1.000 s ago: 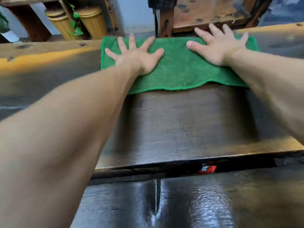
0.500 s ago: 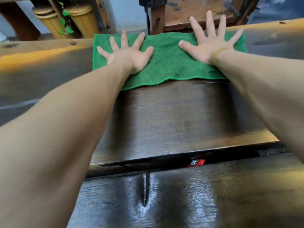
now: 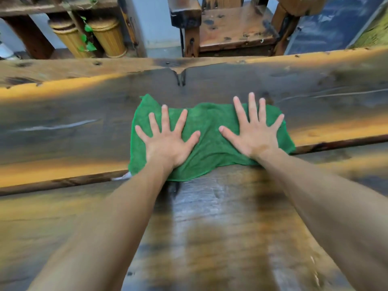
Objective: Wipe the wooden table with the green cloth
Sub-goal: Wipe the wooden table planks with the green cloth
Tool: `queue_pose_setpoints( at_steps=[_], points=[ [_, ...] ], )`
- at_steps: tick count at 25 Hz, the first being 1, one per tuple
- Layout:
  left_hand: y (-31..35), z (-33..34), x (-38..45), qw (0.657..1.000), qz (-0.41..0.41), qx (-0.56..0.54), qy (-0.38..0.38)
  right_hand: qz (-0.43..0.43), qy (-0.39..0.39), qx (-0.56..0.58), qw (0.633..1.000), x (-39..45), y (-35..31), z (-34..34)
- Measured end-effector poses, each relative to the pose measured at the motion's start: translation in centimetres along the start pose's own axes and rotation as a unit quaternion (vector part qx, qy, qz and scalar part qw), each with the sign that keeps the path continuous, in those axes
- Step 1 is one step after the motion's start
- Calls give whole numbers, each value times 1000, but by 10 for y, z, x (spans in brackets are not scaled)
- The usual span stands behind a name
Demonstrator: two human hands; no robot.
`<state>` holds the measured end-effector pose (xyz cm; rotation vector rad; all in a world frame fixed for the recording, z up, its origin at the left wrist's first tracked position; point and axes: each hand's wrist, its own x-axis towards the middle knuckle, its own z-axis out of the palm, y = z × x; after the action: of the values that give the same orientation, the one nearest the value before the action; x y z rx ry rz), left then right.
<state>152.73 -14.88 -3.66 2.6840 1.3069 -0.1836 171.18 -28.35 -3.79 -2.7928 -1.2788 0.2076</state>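
The green cloth (image 3: 210,131) lies spread and slightly bunched on the dark wooden table (image 3: 63,122), across the gap between two planks. My left hand (image 3: 168,141) presses flat on its left part with the fingers spread. Pressing flat on the cloth's right part is my right hand (image 3: 252,133), fingers also spread. Neither hand grips the cloth; both palms rest on top of it.
A wooden chair (image 3: 233,28) stands just beyond the table's far edge. Two bamboo cylinders (image 3: 90,36) with a green vine stand on the floor at the back left. A dark slot (image 3: 52,183) runs between the table's planks.
Both hands have dragged the cloth from the table's far edge towards me, down to the gap between the planks. The cloth has bunched a little.
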Motion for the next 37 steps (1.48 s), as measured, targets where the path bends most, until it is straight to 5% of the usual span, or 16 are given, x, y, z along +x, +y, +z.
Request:
queue_pose_setpoints(
  at_steps=[18,37],
  points=[
    [33,62,-350,999,-45,4,-27,-41,-81,-49,995,-336,44,18],
    [13,118,-636,999,32,-9,11,-35,-61,-29,997,-629,49,45]
  ],
)
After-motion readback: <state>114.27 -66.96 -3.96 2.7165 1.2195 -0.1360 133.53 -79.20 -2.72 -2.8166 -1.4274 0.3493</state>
